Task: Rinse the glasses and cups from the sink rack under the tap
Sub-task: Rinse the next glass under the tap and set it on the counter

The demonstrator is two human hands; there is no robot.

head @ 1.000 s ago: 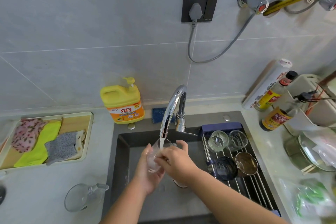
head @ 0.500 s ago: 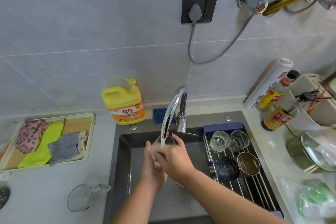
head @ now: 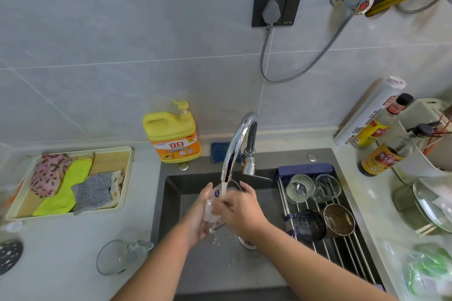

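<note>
- Glass (head: 210, 211): clear, with a small purple sticker near the rim. It is held over the sink (head: 176, 205), directly below the spout of the tap (head: 236, 146), and is largely hidden between the two hands.
- Water stream (head: 223, 188): falls from the spout onto the glass at its 12 o'clock edge. Droplets scatter below the hands.
- Left hand (head: 197, 217): at 9 o'clock of the glass. The palm and curled fingers cup its wall and lower end.
- Right hand (head: 242, 212): at 3 o'clock of the glass. The fingers curl round its near side and press it toward the left palm.
- Rack (head: 347, 247): spans the sink at 3 o'clock of the hands. It carries a ribbed glass (head: 299, 188) and a plain glass (head: 327, 187) at the back, with a dark blue glass (head: 309, 226) and a brown cup (head: 338, 220) in front.
- Detergent bottle (head: 172, 139): yellow, on the counter at 10 o'clock of the tap.
</note>
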